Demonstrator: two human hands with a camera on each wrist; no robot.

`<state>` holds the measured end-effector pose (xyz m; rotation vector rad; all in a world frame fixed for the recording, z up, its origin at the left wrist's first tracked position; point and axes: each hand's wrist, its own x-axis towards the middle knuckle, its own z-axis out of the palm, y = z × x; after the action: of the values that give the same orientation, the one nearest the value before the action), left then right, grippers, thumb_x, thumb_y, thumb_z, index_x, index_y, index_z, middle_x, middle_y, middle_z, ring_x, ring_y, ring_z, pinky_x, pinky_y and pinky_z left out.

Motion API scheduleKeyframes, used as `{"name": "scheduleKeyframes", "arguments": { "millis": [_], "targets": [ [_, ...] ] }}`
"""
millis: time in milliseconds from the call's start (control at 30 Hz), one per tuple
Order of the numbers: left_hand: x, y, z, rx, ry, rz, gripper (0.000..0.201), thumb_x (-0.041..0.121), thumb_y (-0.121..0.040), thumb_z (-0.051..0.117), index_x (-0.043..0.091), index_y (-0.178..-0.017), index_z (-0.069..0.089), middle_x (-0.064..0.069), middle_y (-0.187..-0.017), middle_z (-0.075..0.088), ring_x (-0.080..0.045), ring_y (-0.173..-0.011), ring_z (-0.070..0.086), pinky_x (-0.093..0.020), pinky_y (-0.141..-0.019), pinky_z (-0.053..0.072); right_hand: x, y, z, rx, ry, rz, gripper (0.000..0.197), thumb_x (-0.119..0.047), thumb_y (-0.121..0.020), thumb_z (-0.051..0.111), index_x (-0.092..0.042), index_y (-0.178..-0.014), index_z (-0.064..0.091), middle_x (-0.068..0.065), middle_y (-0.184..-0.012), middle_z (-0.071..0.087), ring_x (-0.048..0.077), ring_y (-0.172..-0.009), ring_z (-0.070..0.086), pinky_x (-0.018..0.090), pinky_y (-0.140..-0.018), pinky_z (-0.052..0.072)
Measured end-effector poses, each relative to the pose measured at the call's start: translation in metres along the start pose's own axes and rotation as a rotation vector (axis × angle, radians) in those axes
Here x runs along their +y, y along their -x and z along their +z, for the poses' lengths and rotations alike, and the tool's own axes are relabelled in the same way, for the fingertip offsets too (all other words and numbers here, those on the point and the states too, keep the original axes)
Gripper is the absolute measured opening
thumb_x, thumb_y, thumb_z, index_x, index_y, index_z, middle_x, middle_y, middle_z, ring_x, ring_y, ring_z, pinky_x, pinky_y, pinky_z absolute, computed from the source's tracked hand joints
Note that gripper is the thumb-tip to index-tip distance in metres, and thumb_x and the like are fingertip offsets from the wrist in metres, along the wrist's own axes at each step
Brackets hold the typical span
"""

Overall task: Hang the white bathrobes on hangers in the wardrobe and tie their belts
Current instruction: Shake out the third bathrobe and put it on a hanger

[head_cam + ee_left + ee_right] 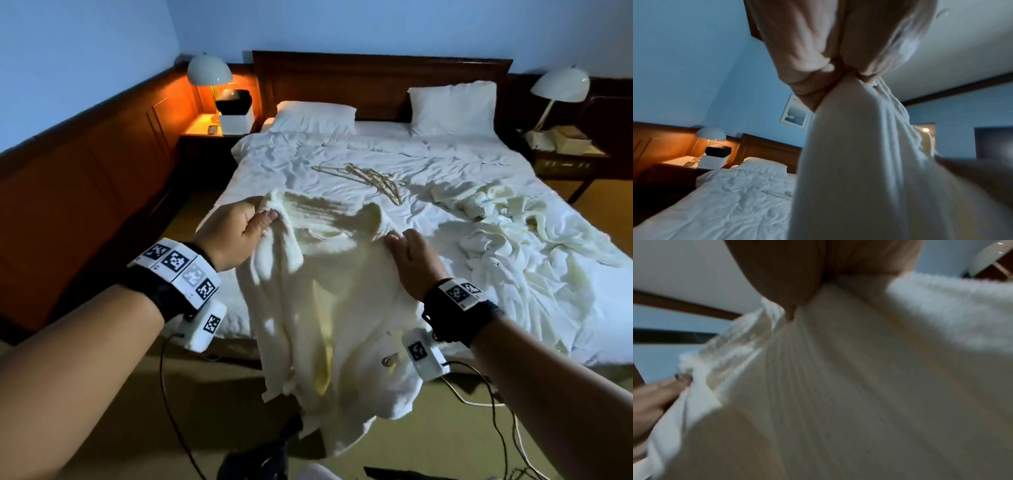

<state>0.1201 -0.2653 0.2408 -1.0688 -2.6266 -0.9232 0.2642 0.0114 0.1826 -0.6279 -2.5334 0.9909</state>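
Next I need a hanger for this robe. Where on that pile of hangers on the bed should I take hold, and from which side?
Judging by how the hangers lie flat and tangled mid-bed, beyond the held bathrobe, grip the near, lowest arm of the pile, reaching from the foot of the bed. That end sticks out free, so one hanger might slide out.

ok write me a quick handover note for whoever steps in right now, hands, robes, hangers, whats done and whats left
Left hand: pinches the held bathrobe at its collar edge.
Right hand: grips the same robe's other shoulder; the robe hangs spread between both hands over the foot of the bed.
Second bathrobe: crumpled on the bed's right side.
Hangers: a pile lying mid-bed, beyond the held robe.
Done: one robe picked up and opened out.
Left: put each robe on a hanger, hang them in the wardrobe (not in view), tie both belts.
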Motion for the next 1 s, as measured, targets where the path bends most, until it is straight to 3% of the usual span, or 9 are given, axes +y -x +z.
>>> {"name": "scheduleKeyframes", "arguments": {
  "millis": [100, 167, 233, 367, 467, 567, 767, 933, 1000],
  "targets": [
    [-0.013, -0.007, 0.002, -0.146, 0.092, -0.068, 0.056, 0.076, -0.081, 0.044, 0.022, -0.084, 0.06, 0.006, -0.076, 0.066, -0.018, -0.076, 0.065, -0.038, -0.072, 0.053, -0.006, -0.007, -0.017, -0.068, 0.034, -0.046, 0.035, -0.044, -0.099, 0.045, -0.01, -0.09, 0.047, 0.0, -0.07, 0.048, 0.025, -0.07, 0.047, 0.031, -0.061, 0.029],
    [-0.015, -0.017, 0.0, -0.321, 0.016, -0.061, 0.069, 0.086, -0.062, 0.054, 0.024, -0.093, 0.061, 0.01, -0.08, 0.067, -0.01, -0.078, 0.065, -0.037, -0.075, 0.053, -0.01, -0.015, -0.028, -0.15, 0.032, -0.042, 0.03, -0.042, -0.099, 0.046, -0.012, -0.096, 0.05, 0.003, -0.077, 0.052, 0.023, -0.073, 0.048, 0.032, -0.059, 0.032],
    [-0.01, -0.025, -0.001, -0.499, -0.182, -0.016, 0.074, 0.082, -0.047, 0.067, 0.022, -0.09, 0.058, 0.007, -0.082, 0.066, -0.011, -0.078, 0.063, -0.03, -0.073, 0.05, -0.01, -0.029, -0.039, -0.253, 0.014, -0.001, 0.03, -0.041, -0.091, 0.045, -0.014, -0.101, 0.052, 0.003, -0.079, 0.052, 0.023, -0.074, 0.048, 0.029, -0.059, 0.035],
    [-0.016, -0.054, 0.001, -0.617, -0.179, 0.022, 0.054, 0.059, -0.064, 0.076, 0.024, -0.099, 0.055, 0.009, -0.095, 0.066, -0.007, -0.09, 0.062, -0.021, -0.075, 0.048, -0.003, -0.065, -0.059, -0.364, 0.281, -0.138, 0.012, -0.019, -0.095, 0.048, -0.018, -0.107, 0.047, 0.008, -0.09, 0.055, 0.026, -0.083, 0.051, 0.031, -0.069, 0.037],
    [-0.026, -0.096, 0.0, -0.581, -0.228, 0.031, 0.055, 0.067, -0.063, 0.07, 0.029, -0.098, 0.052, 0.01, -0.096, 0.064, -0.007, -0.09, 0.061, -0.031, -0.082, 0.05, -0.008, -0.098, -0.068, -0.268, 0.374, -0.245, 0.012, -0.024, -0.096, 0.052, -0.022, -0.108, 0.049, 0.003, -0.086, 0.057, 0.026, -0.078, 0.053, 0.03, -0.065, 0.032],
    [-0.036, -0.159, -0.011, -0.502, -0.263, 0.026, 0.058, 0.069, -0.062, 0.072, 0.028, -0.098, 0.052, 0.006, -0.094, 0.065, -0.011, -0.086, 0.062, -0.036, -0.079, 0.052, -0.027, -0.153, -0.078, -0.19, 0.442, -0.285, 0.013, -0.039, -0.092, 0.055, -0.034, -0.102, 0.048, 0.003, -0.082, 0.06, 0.028, -0.076, 0.058, 0.034, -0.068, 0.046],
    [-0.067, -0.336, -0.02, -0.18, -0.508, 0.108, 0.055, 0.04, -0.075, 0.078, 0.017, -0.116, 0.05, -0.013, -0.108, 0.064, -0.034, -0.097, 0.061, -0.038, -0.079, 0.049, -0.075, -0.326, -0.078, -0.084, 0.505, -0.355, 0.011, -0.039, -0.09, 0.057, -0.035, -0.094, 0.048, 0.003, -0.085, 0.063, 0.025, -0.071, 0.059, 0.035, -0.067, 0.052],
    [-0.129, -0.492, 0.056, 0.041, -0.714, 0.036, 0.054, 0.016, -0.078, 0.068, 0.007, -0.124, 0.04, -0.024, -0.113, 0.05, -0.043, -0.091, 0.058, -0.046, -0.067, 0.052, -0.077, -0.515, -0.023, -0.086, 0.655, -0.232, 0.046, -0.04, -0.088, 0.064, -0.022, -0.127, 0.049, 0.009, -0.119, 0.06, 0.03, -0.106, 0.059, 0.035, -0.084, 0.047],
    [-0.161, -0.519, 0.108, -0.014, -0.746, -0.024, 0.067, 0.02, -0.077, 0.067, 0.011, -0.135, 0.035, -0.022, -0.131, 0.038, -0.043, -0.107, 0.049, -0.051, -0.077, 0.05, -0.055, -0.559, 0.015, -0.163, 0.661, -0.172, 0.06, -0.043, -0.085, 0.068, -0.025, -0.137, 0.043, 0.008, -0.132, 0.054, 0.03, -0.119, 0.055, 0.042, -0.098, 0.046]
  ]
}}
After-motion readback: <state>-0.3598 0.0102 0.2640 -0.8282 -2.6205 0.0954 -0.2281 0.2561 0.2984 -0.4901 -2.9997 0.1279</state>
